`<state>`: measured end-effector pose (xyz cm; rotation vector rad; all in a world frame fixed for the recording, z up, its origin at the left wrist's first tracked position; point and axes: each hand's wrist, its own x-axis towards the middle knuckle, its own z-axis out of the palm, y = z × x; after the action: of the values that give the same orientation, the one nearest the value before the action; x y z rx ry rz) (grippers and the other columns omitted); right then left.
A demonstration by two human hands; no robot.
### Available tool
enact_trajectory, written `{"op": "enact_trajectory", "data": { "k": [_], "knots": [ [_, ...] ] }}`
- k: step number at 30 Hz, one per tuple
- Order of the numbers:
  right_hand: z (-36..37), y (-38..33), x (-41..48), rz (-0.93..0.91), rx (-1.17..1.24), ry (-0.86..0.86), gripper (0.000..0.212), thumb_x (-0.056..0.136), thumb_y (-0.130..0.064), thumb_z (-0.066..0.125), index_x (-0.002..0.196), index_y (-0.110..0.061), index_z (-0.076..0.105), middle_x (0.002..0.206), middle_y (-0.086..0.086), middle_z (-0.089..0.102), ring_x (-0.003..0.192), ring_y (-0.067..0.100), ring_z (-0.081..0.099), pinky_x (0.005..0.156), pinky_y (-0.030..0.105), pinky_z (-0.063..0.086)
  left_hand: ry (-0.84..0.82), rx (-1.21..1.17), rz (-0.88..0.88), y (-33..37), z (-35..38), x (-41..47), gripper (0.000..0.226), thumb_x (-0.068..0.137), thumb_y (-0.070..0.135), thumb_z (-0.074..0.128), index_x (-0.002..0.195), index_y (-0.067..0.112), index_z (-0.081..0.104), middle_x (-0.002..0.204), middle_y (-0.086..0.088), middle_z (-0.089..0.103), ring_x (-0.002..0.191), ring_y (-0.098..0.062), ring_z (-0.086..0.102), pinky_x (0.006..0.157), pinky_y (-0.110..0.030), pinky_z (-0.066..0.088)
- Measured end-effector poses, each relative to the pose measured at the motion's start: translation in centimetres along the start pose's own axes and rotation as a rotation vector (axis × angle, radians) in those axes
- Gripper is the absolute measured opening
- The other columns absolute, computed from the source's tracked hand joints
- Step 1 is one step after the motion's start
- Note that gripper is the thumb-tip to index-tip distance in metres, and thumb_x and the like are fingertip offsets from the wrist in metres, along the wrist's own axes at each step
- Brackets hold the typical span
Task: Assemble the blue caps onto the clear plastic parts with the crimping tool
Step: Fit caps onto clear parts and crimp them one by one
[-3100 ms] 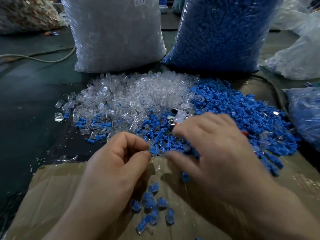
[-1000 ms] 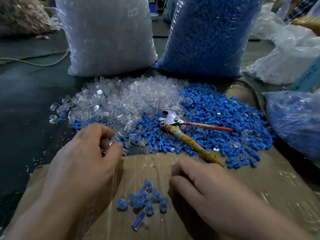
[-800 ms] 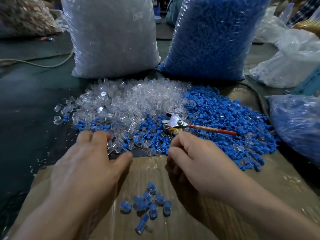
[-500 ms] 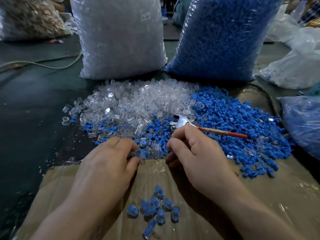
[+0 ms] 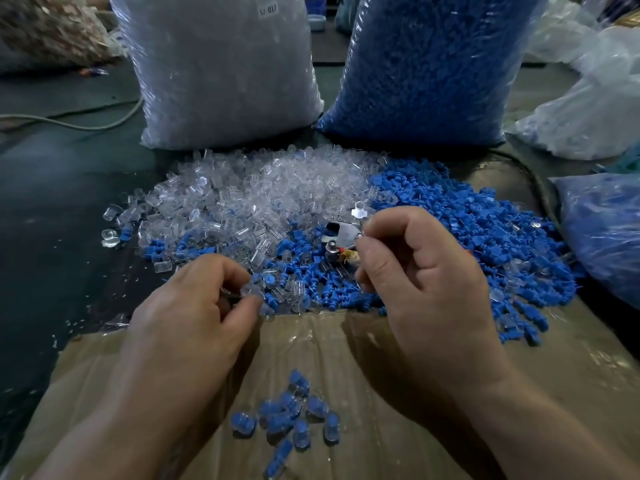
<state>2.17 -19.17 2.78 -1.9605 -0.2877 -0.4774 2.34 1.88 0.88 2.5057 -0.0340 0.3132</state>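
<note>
One light, likely slippery clear part [image 5: 251,291] pinched in your left hand [image 5: 194,323], near the crimping tool [image 5: 341,237] your right hand [image 5: 426,282] grips: hold its sides.

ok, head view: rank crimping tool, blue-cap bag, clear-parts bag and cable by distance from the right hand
1. crimping tool, held by the right hand
2. blue-cap bag, straight behind
3. clear-parts bag, back left
4. cable, far left

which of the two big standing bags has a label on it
The bag of clear parts, back left: a small white label sits near its top. The bag of blue caps to its right shows no label.
</note>
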Motion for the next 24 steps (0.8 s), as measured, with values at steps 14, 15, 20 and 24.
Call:
{"op": "enact_trajectory", "data": {
  "k": [14, 15, 20, 24],
  "knots": [
    [0.6, -1.9, -0.5, 0.511, 0.61, -0.232, 0.015, 0.092, -0.008, 0.061, 0.086, -0.02, 0.069, 0.067, 0.014, 0.066, 0.053, 0.029, 0.06, 0.046, 0.042, 0.055, -0.004, -0.57, -0.027, 0.6, 0.0, -0.5, 0.036, 0.06, 0.053, 0.075, 0.094, 0.046, 0.066, 0.084, 0.008, 0.073, 0.071, -0.013, 0.07, 0.063, -0.038, 0.06],
    [0.6, -2.0, -0.5, 0.5, 0.614, -0.243, 0.014, 0.091, -0.008, 0.063, 0.086, -0.02, 0.069, 0.067, 0.013, 0.066, 0.053, 0.029, 0.06, 0.046, 0.045, 0.054, -0.042, -0.605, -0.002, 0.6, 0.0, -0.6, 0.04, 0.059, 0.054, 0.074, 0.099, 0.05, 0.065, 0.085, 0.007, 0.073, 0.072, -0.012, 0.07, 0.066, -0.037, 0.059],
    [0.8, -2.0, -0.9, 0.424, 0.533, -0.309, 0.013, 0.088, -0.008, 0.068, 0.085, -0.02, 0.068, 0.062, 0.006, 0.064, 0.053, 0.024, 0.061, 0.05, 0.035, 0.055, -0.123, -0.467, 0.102, 0.6, 0.1, -0.9, 0.036, 0.064, 0.059, 0.071, 0.1, 0.053, 0.067, 0.086, 0.016, 0.071, 0.072, -0.006, 0.069, 0.053, -0.025, 0.057],
    [0.8, -1.8, -1.1, 0.365, 0.401, -0.336, 0.021, 0.093, -0.01, 0.063, 0.097, -0.029, 0.069, 0.069, 0.01, 0.069, 0.061, 0.027, 0.067, 0.06, 0.041, 0.06, -0.078, -0.463, 0.086, 0.9, 0.3, -0.9, 0.034, 0.062, 0.06, 0.069, 0.095, 0.05, 0.065, 0.079, 0.012, 0.07, 0.065, -0.011, 0.067, 0.055, -0.031, 0.06]
  ]
}}
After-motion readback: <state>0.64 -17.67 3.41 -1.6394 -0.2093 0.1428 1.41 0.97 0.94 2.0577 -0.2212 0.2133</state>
